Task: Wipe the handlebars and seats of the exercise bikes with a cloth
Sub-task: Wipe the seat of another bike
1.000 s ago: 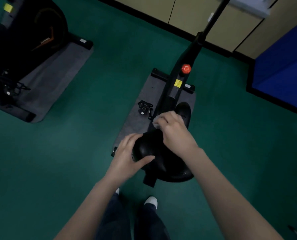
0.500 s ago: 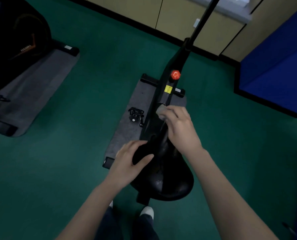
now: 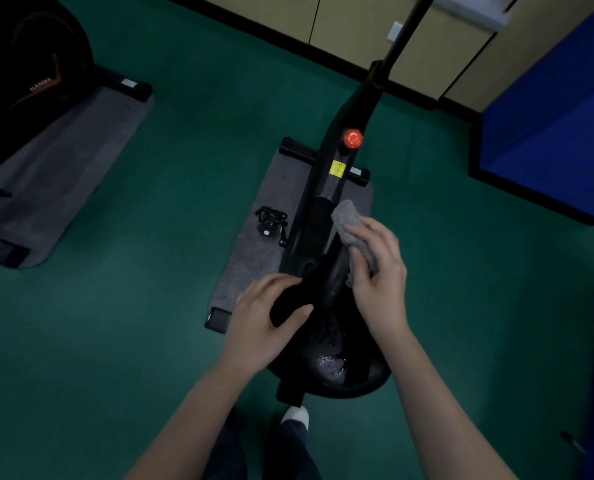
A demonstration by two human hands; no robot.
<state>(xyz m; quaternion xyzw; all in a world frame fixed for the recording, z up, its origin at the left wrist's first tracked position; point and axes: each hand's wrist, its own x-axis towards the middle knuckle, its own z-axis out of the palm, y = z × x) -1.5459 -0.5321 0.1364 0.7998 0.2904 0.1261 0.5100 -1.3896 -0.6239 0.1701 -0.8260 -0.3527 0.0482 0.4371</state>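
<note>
Bikes, two of them on a green floor (image 3: 150,323). Starting at nine to ten o'clock: a second bike (image 3: 28,74), dark and partly cut off by the edge, parked on a grey mat (image 3: 63,174). Moving toward the centre, the near bike (image 3: 340,161) stands on its own grey mat (image 3: 254,258), frame running up toward one o'clock, and a black pedal (image 3: 271,221) hangs on its nine o'clock side. On the frame sit a yellow sticker (image 3: 337,168) and, just above it, a red knob (image 3: 353,138).

Dead centre and slightly toward six o'clock is the black seat (image 3: 333,358), nose pointing at twelve, with a patch of shine on its wide rear. The left hand (image 3: 266,318) is on the seat's nine o'clock flank, fingers curled over the edge and thumb pressed on top, its grip clamped on the seat. Just past it at three o'clock, the right hand (image 3: 380,271) has its fingers closed round a grey cloth (image 3: 352,230), grip clamped on the cloth, which lies against the right side of the seat's nose and the frame.

At six o'clock, a white shoe (image 3: 295,415) peeks out under the seat. Far right, at two to three o'clock, a blue panel (image 3: 548,126) stands beside beige cabinet doors (image 3: 351,26) along the twelve o'clock wall.
</note>
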